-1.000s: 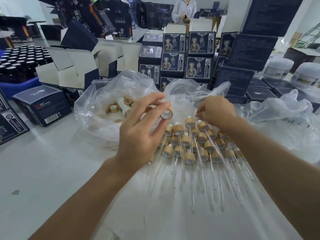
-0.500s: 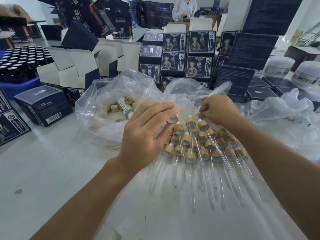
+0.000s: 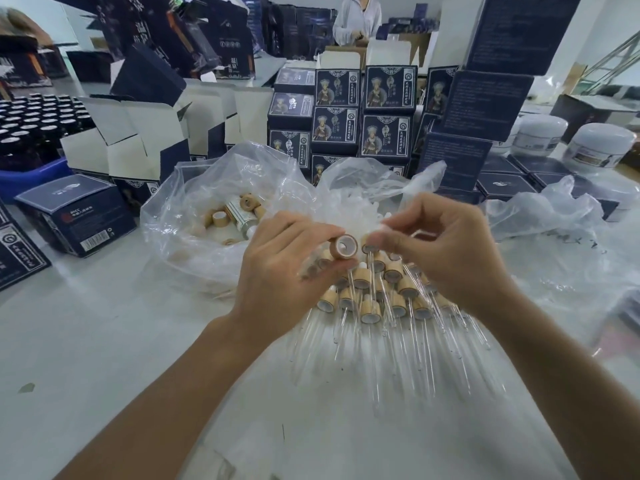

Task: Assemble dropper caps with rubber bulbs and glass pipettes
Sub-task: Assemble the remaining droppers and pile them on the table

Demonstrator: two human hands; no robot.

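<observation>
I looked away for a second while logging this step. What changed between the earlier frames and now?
The right hand left the far end of the pile of finished droppers and came in toward the left hand, now pinching a small whitish piece, too blurred to name. The left hand turned the bamboo cap it grips so its opening faces the camera. The droppers and the plastic bag of caps stayed put.

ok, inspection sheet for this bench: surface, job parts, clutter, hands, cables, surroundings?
Surface: pale table, small scrap of debris near the left edge.
Job's things: pile of finished droppers lying on the table; open plastic bag with loose caps.
Clutter: dark boxes, folded-open cartons, white jars.
Grips: left hand pinches a wooden cap; right hand fingers curled, contents unclear.
Cables: nothing seen.
Surroundings: a person stands at the back.
</observation>
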